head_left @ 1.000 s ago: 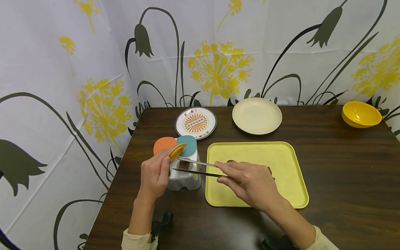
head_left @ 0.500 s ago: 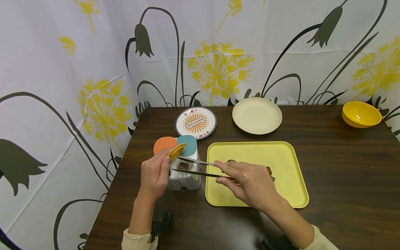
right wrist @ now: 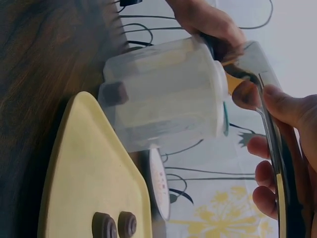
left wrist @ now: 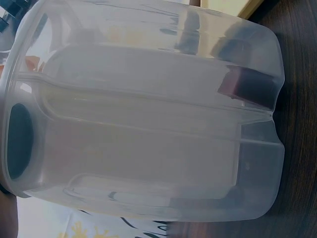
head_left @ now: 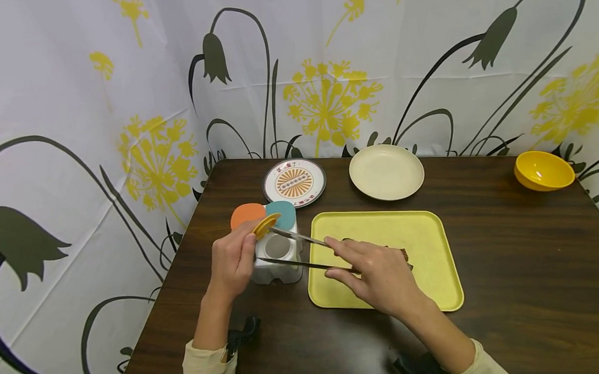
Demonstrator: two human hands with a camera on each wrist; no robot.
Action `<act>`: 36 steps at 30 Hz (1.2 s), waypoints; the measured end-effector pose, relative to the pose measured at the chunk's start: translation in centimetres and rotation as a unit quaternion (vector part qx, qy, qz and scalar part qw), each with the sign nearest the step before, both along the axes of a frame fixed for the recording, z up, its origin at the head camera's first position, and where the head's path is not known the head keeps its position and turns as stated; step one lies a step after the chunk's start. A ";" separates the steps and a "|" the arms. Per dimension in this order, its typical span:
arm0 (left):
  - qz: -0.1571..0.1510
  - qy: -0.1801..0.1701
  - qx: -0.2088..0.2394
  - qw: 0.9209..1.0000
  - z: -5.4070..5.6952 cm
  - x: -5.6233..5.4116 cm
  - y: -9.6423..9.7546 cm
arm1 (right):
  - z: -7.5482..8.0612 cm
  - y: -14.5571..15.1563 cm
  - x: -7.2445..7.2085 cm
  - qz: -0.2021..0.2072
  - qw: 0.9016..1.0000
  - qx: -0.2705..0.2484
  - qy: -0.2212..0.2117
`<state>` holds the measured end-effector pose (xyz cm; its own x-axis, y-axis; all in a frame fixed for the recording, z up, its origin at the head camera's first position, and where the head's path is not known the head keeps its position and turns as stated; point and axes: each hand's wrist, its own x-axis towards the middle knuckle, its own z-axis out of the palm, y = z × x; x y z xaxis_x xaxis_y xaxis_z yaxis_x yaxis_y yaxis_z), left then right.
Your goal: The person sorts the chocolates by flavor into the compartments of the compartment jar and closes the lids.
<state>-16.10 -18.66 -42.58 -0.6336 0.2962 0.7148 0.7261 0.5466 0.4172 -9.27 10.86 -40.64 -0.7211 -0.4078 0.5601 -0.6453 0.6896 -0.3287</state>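
Note:
My left hand [head_left: 231,261] pinches a yellow-orange lid [head_left: 266,226], holding it raised at the near side of a clear container with a white top [head_left: 276,273]. Metal tongs [head_left: 296,236] are gripped in my right hand [head_left: 377,272]. Their two arms are spread apart over the container's round opening [head_left: 278,246], with nothing between the tips. Inside, a dark brown block [left wrist: 250,87] lies at the bottom, seen through the wall in both wrist views. Several brown pieces [right wrist: 127,224] sit on the yellow tray [head_left: 430,232], partly hidden behind my right hand.
Orange [head_left: 247,214] and teal [head_left: 282,214] lids cover other openings of the container. Behind it lies a patterned plate [head_left: 294,183], with a cream plate [head_left: 386,173] to its right. A yellow bowl [head_left: 544,171] stands at the far right of the dark wooden table [head_left: 520,256].
The brown block between the tong tips has dropped through the opening into the container. The tongs have spread wider. My left hand keeps the lid in about the same place.

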 end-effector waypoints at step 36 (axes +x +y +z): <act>0.008 -0.023 -0.008 1.000 0.3 0.3 0.1 | -1.3 16.2 3.0 -0.192 0.912 0.086 -0.353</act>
